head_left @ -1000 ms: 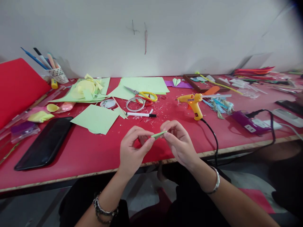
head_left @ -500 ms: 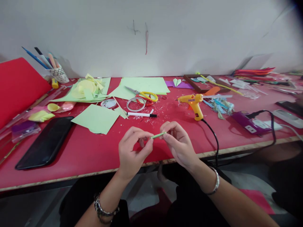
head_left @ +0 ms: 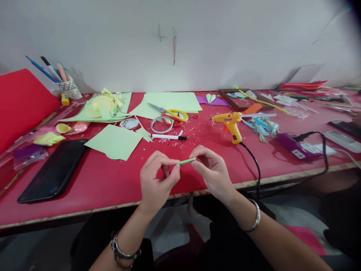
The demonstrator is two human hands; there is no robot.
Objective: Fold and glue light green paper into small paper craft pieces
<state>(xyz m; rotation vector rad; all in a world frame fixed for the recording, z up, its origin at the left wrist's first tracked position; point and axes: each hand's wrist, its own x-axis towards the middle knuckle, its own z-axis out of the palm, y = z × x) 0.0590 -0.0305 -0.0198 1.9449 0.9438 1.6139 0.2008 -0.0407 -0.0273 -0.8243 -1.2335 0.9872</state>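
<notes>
Both of my hands hold a thin rolled strip of light green paper (head_left: pixel 186 162) above the front edge of the red table (head_left: pixel 107 184). My left hand (head_left: pixel 156 180) pinches its left end between thumb and forefinger. My right hand (head_left: pixel 213 171) pinches the right end. The strip lies almost level, tilted slightly up to the right. Each wrist wears a bracelet.
A yellow glue gun (head_left: pixel 229 122) with a black cord stands behind my right hand. A black marker (head_left: pixel 168 137), tape ring (head_left: pixel 160 124), yellow-handled scissors (head_left: pixel 170 112) and green paper sheets (head_left: pixel 114 142) lie behind. A black phone (head_left: pixel 53 171) lies left, a power strip (head_left: pixel 299 148) right.
The green strip looks thinner and more tightly rolled. My fingers have shifted slightly along it; both hands stay in the same place.
</notes>
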